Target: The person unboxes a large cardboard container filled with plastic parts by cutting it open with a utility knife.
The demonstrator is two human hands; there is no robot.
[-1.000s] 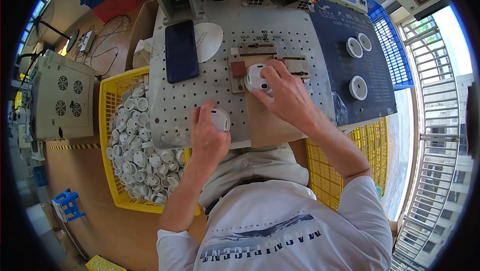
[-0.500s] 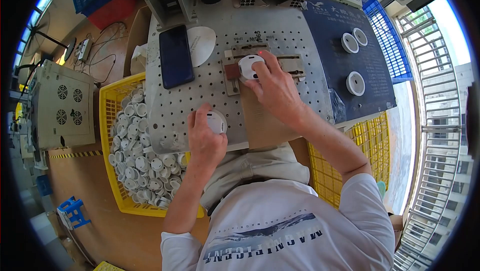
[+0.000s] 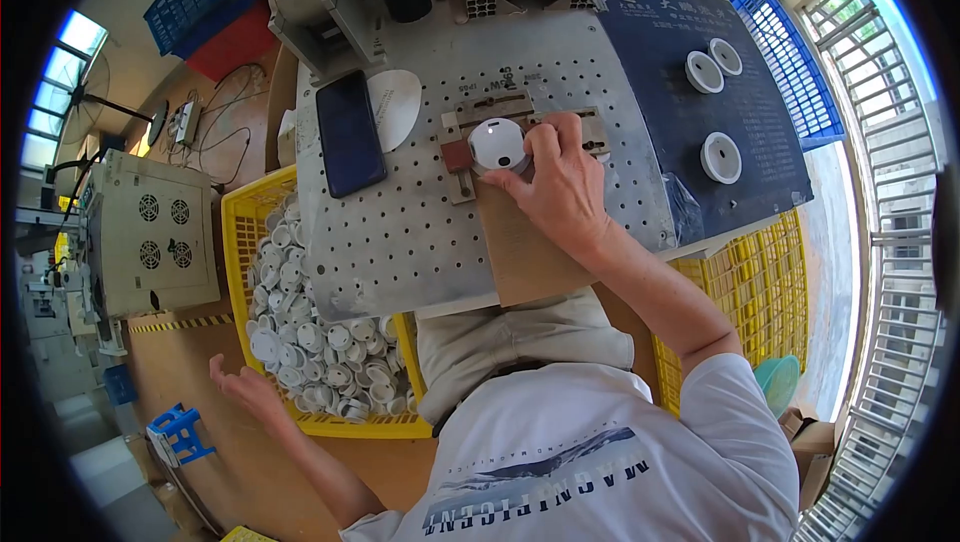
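Observation:
A white round plastic cap (image 3: 497, 145) with a dark hole sits in the metal fixture (image 3: 487, 106) on the perforated plate, against a reddish-brown block (image 3: 456, 156). A small bright spot shows on its upper face. My right hand (image 3: 565, 182) grips this cap at its right and lower edge, thumb below and bent fingers beside it. Off to the lower left, my left hand (image 3: 243, 384) hangs past the outer side of a yellow basket (image 3: 232, 242), empty, with fingers stretched apart. White caps (image 3: 335, 352) fill that basket in a heap.
A phone (image 3: 350, 132) and a white disc (image 3: 398, 107) lie on the metal plate (image 3: 400, 232). Several white rings or caps (image 3: 720, 158) rest on the dark board (image 3: 650, 72) at right. Brown cardboard (image 3: 530, 252) extends below the fixture. Another yellow basket (image 3: 745, 292) stands lower right.
My left hand has left the plate's front edge, moved left past the basket and let go of its white cap. My right fingers have shifted from the fixture cap's top to its edge.

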